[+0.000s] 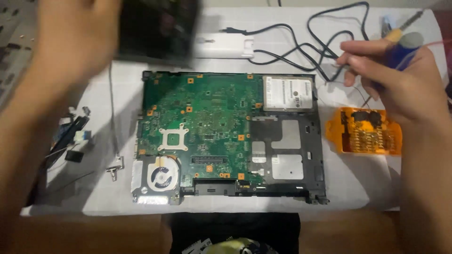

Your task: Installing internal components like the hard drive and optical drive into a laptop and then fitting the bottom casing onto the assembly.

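Screwdriver, clamped in right hand, points up-right along a diagonal; left hand blurs, grip unclear.

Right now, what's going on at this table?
A person is working over an opened laptop base with its green board, fan and drive exposed. The right hand holds a blue-handled screwdriver above an orange bit case. The left hand, blurred, is at a dark panel at the table's far side. A white adapter and loose parts lie around.
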